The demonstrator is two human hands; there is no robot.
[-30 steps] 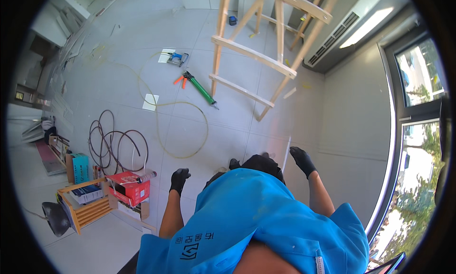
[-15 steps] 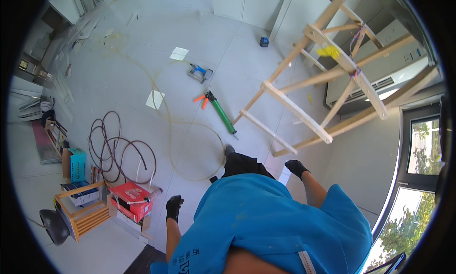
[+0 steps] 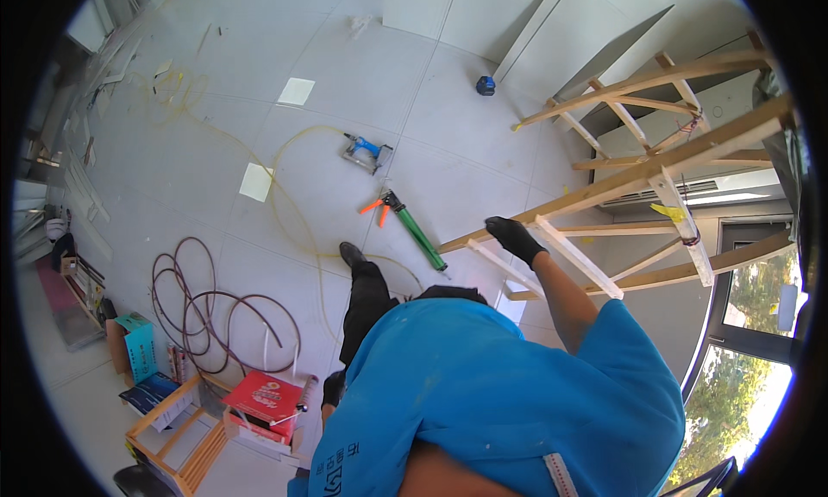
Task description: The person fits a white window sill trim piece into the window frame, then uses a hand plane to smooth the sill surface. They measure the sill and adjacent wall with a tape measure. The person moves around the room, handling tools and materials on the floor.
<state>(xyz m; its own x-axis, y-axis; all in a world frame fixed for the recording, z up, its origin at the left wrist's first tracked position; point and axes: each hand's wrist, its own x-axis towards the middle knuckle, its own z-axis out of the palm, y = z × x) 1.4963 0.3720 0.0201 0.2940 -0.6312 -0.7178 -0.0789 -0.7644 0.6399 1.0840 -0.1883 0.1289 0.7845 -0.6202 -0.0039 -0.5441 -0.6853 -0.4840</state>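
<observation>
My right hand (image 3: 515, 241), in a black glove, is closed over the near rail of a wooden stepladder (image 3: 634, 156) on my right. The ladder's two sections stand apart, with pale rungs and yellow and purplish ties on them. My left hand (image 3: 331, 390), also black-gloved, hangs low beside my blue shirt, which partly covers it; its fingers cannot be made out. Ahead of my feet lies a green caulking gun (image 3: 414, 231) with an orange handle. Beyond it a blue and grey power tool (image 3: 367, 152) rests on the floor, joined to a thin yellow hose (image 3: 293, 212).
A dark red hose (image 3: 210, 299) lies coiled at left. Near it are a red box (image 3: 265, 397), a wooden frame (image 3: 191, 471) and a teal box (image 3: 138, 346). A small blue device (image 3: 486, 86) stands near white panels (image 3: 483, 18). Windows (image 3: 742, 393) are at right.
My right hand has moved forward onto the ladder's rail. The ladder now shows swung round to the right, its sections farther apart. My left hand has drawn in beside my body, and my left foot is forward.
</observation>
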